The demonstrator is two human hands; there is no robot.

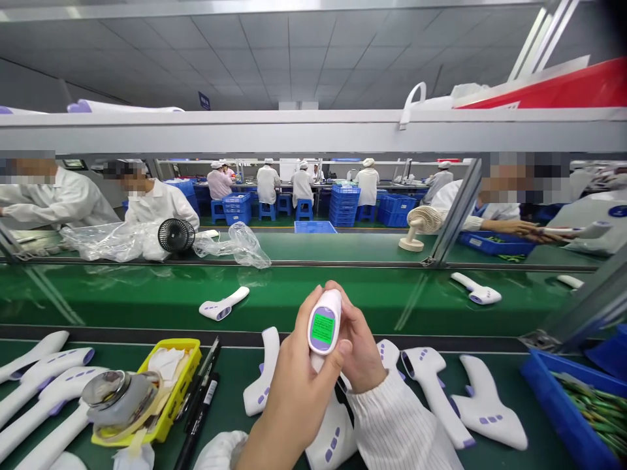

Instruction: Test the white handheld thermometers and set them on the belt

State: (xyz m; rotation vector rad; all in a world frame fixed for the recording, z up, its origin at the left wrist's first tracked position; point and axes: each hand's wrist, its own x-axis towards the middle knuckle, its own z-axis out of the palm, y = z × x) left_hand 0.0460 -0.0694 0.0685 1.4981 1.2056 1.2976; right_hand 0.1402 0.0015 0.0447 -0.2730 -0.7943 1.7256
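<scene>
Front and centre, a white thermometer point(324, 323) is held up over the near edge of the green bench, its small screen lit bright green and facing the camera. The left hand point(298, 385) wraps the handle from below, fingers curled tight, thumb pressed up beside the screen. The right hand point(360, 349) cups the head from behind and the far side, fingers closed around it, a white ribbed sleeve point(396, 418) running back from the wrist. So both hands are gripping that one thermometer.

Under and around the hands, more white thermometers lie flat on the bench point(490, 365): one just left of the left wrist point(259, 385), two to the right point(434, 391) point(484, 408), and a row of them at the far left point(53, 385). Near that row sits a yellow tray point(189, 369) with cloths and a roll of tape point(117, 395), and black pens point(200, 405) right beside it. A blue bin point(558, 405) stands at the right edge.

Beyond, on the green belt point(343, 294), two more thermometers lie well apart point(223, 305) point(477, 290). Farther back there are a small black fan point(175, 235), crumpled plastic bags point(238, 245), a beige fan point(421, 225), and people in white coats seated at benches.
</scene>
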